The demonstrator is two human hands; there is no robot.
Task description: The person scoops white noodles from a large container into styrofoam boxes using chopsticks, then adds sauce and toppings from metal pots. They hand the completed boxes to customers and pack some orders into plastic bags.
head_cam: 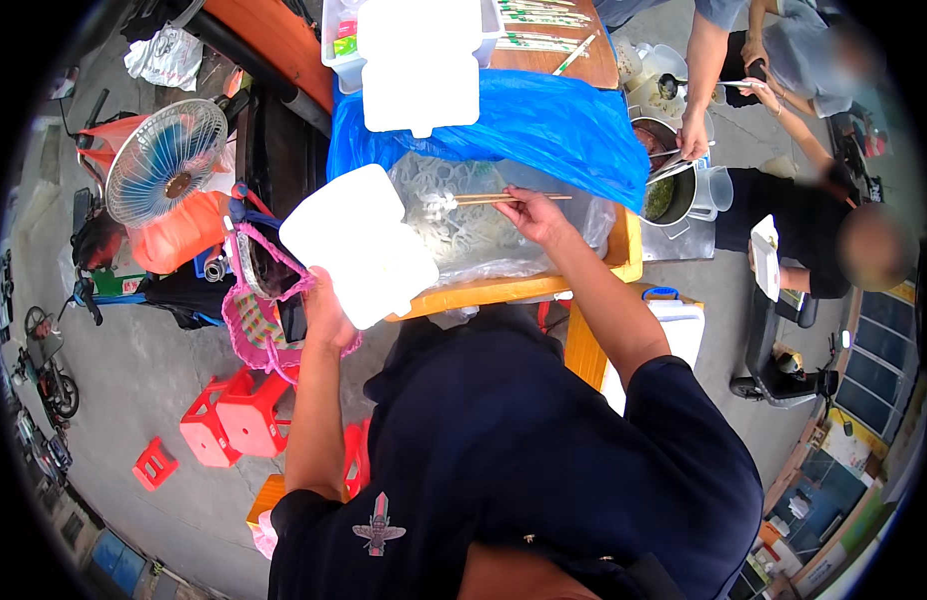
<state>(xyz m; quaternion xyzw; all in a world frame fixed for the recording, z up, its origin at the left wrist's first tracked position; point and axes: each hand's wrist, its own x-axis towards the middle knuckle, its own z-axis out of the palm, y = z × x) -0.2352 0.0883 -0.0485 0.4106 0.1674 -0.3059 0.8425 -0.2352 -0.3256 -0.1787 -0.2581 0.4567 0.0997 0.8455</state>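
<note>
My left hand (pixel 327 311) holds an open white foam takeaway box (pixel 362 244) by its edge, tilted beside the orange crate (pixel 471 294). Within the crate, pale noodles (pixel 463 232) lie on clear plastic lining. My right hand (pixel 537 216) grips a pair of wooden chopsticks (pixel 482 199) over them, with a small white clump of noodles at the sticks' tips. A blue plastic sheet (pixel 523 120) covers the crate's far side. On top of that sheet stand more open white foam boxes (pixel 421 75).
At the right, a co-worker's hand (pixel 692 139) holds utensils over metal pots (pixel 670 199). Wrapped chopsticks (pixel 542 41) lie on the wooden table. An electric fan (pixel 167 163) and a pink woven basket (pixel 253 337) are at the left. Another person holds a foam box (pixel 766 259).
</note>
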